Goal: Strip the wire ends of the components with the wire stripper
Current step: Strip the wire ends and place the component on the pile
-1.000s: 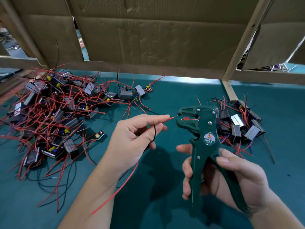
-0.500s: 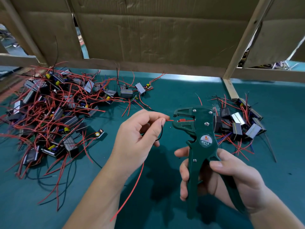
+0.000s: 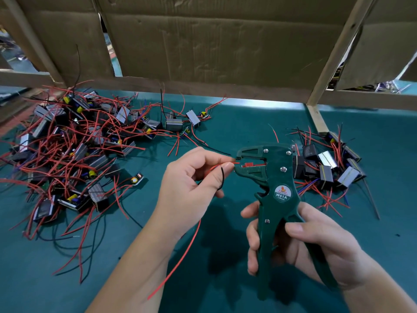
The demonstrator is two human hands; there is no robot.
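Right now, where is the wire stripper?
Head view, right of centre: the wire stripper stands upright in the right hand, its head meeting the red wire pinched by the left hand.

A teal mat covers the desk (image 3: pixel 243 116). Along its far edge stands a wall of creased brown cardboard (image 3: pixel 214 41), with a narrow slit (image 3: pixel 110 50) left of centre. Pale wooden slats brace it: one slanted at left (image 3: pixel 27 39), one slanted at right (image 3: pixel 336 55), and a short strip (image 3: pixel 317 119) lying flat on the mat. Blurred clutter (image 3: pixel 390 85) shows through the right-hand gap.
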